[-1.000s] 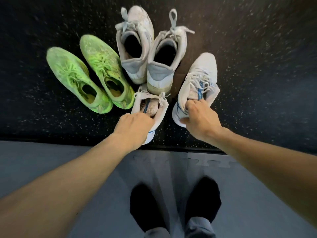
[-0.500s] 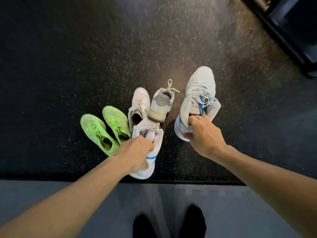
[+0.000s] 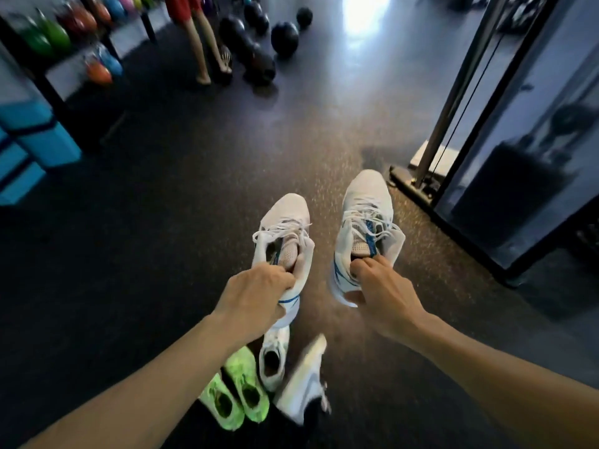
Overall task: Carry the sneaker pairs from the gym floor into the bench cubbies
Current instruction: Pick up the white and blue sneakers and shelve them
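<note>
I see my left hand (image 3: 256, 294) with fingers curled around the heel collar of one white-and-blue sneaker (image 3: 283, 236), held above the gym floor (image 3: 162, 222). Right of it, my right hand (image 3: 381, 291) pinches the collar of its mate (image 3: 364, 218). The green pair (image 3: 236, 392) and white pair (image 3: 291, 380) lie below on the floor.

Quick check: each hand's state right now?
Left hand: closed on the left white sneaker.
Right hand: closed on the right white sneaker.
</note>
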`<state>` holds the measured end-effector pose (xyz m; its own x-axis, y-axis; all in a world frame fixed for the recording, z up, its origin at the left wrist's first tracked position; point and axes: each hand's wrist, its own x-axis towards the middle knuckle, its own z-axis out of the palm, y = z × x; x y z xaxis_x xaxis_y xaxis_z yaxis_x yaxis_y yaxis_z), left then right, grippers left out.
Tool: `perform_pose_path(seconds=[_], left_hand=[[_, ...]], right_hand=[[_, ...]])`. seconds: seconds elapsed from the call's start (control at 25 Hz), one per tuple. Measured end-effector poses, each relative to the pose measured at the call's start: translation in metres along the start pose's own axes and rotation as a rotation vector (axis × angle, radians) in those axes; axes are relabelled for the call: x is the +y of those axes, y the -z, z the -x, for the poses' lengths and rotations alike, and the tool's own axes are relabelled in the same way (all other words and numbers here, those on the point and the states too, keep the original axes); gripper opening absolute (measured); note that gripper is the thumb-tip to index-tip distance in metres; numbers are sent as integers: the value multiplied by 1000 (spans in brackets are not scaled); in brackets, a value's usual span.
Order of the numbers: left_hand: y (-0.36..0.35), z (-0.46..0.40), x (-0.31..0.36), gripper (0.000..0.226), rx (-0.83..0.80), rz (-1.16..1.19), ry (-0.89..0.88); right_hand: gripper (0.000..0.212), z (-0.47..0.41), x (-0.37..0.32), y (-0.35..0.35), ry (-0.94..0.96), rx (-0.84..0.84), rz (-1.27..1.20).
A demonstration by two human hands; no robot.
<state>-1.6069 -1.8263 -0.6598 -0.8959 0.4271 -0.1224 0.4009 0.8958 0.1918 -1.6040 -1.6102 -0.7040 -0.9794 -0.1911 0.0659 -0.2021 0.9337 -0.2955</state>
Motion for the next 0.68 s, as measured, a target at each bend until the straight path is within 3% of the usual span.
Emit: perform_pose_path(seconds=[0.2,0.52,0.68], left_hand=[[155,-8,24,44,268,-73,-88],[371,8,71,18,563,-198,-154],[447,18,101,18,679,-258,-188]], right_hand=[[27,-46,-46,162,90,172,47],[24,-63,-106,381,201,412,97],[27,-54,-124,469,214,516,183]])
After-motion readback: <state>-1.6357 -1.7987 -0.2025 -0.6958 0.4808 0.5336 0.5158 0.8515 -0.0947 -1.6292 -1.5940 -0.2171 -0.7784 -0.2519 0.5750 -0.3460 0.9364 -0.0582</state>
